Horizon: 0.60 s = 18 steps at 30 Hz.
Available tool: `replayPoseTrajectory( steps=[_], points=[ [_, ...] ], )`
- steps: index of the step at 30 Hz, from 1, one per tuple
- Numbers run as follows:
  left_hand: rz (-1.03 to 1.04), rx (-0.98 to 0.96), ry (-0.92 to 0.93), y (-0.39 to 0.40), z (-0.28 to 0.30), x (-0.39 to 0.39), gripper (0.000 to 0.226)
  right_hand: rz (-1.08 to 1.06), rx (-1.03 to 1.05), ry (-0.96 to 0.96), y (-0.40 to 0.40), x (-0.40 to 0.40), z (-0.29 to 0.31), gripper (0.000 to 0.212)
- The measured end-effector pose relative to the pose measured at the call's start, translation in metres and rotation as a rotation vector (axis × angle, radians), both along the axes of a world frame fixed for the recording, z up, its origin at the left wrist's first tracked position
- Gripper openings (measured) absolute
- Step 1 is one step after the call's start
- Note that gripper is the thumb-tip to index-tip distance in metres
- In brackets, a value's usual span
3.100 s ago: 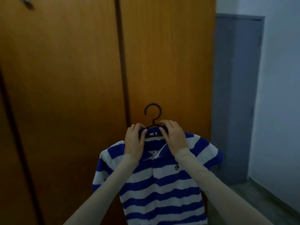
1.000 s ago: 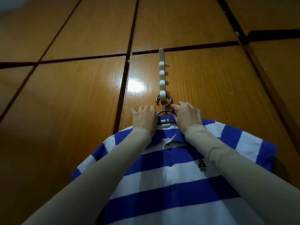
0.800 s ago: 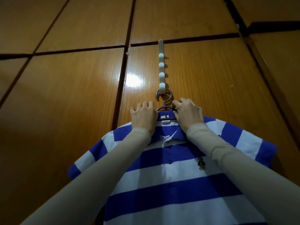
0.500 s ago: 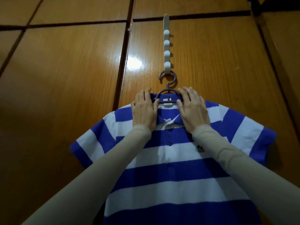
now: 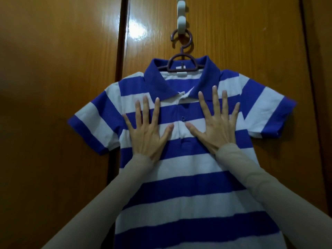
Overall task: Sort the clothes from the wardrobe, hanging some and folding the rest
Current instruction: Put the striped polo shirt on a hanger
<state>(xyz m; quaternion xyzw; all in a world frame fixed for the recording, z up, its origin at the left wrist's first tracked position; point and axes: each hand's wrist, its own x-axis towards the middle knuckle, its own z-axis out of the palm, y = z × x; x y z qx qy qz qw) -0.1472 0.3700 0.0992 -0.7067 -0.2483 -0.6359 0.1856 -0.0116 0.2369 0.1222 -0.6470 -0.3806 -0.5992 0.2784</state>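
A blue and white striped polo shirt [image 5: 188, 177] hangs on a dark purple hanger [image 5: 182, 66]. The hanger's hook sits on the lowest peg of a white hook strip [image 5: 181, 22] fixed to the wooden wardrobe door [image 5: 251, 33]. My left hand [image 5: 148, 130] lies flat on the shirt's chest, left of the button placket, fingers spread. My right hand [image 5: 216, 124] lies flat on the chest right of the placket, fingers also spread. Neither hand holds anything.
The shirt hangs against the right wardrobe door, next to the dark gap [image 5: 122, 51] between it and the left door [image 5: 53, 69]. Another door seam [image 5: 309, 69] runs down at the far right.
Both hands have slid down from the collar and hanger to the chest and spread flat. The view has tilted down, so the hook strip is now at the top edge.
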Motion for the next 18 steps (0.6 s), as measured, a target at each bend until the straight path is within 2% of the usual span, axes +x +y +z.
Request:
replayPoseTrajectory(
  steps=[6, 13, 18],
  points=[
    [-0.009, 0.006, -0.047, 0.003, -0.036, -0.002, 0.07, -0.064, -0.027, 0.075, -0.006, 0.002, -0.035, 0.084],
    [-0.01, -0.059, 0.084, 0.0, -0.087, -0.011, 0.073, -0.132, -0.187, 0.168, -0.022, 0.002, -0.07, 0.083],
    [-0.001, -0.157, 0.085, -0.013, -0.112, -0.026, 0.067, -0.06, -0.283, 0.233, -0.056, -0.013, -0.085, 0.068]
  ],
)
